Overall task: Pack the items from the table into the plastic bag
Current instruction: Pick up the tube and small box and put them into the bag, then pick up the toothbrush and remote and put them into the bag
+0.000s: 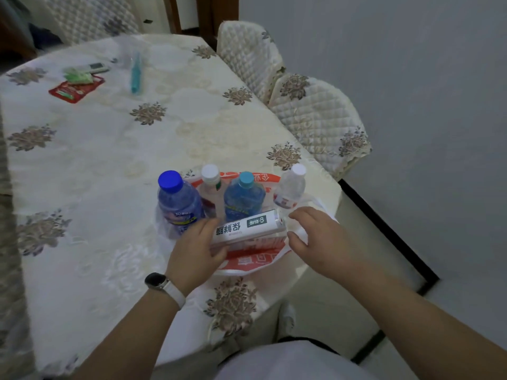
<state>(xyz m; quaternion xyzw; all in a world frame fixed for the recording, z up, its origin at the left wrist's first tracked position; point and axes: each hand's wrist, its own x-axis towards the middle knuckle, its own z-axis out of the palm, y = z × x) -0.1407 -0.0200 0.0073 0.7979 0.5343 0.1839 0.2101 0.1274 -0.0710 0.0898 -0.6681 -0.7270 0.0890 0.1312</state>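
A red-and-white plastic bag (253,263) lies flat near the table's front right edge. Several bottles stand on or beside it: a dark-blue-capped one (178,204), a white-capped one (210,187), a light-blue-capped one (244,197) and a small clear one (290,187). A white cling-film box (247,227) lies across the bag in front of them. My left hand (196,248) grips the box's left end. My right hand (315,234) hovers just right of the box with fingers spread, over the bag's white handle.
On the far left of the table (109,160) lie a red packet (76,89), a green packet (78,76), a remote (96,67) and a teal tube (135,72). Two quilted chairs (315,116) stand along the table's right side. Floor lies beyond the edge.
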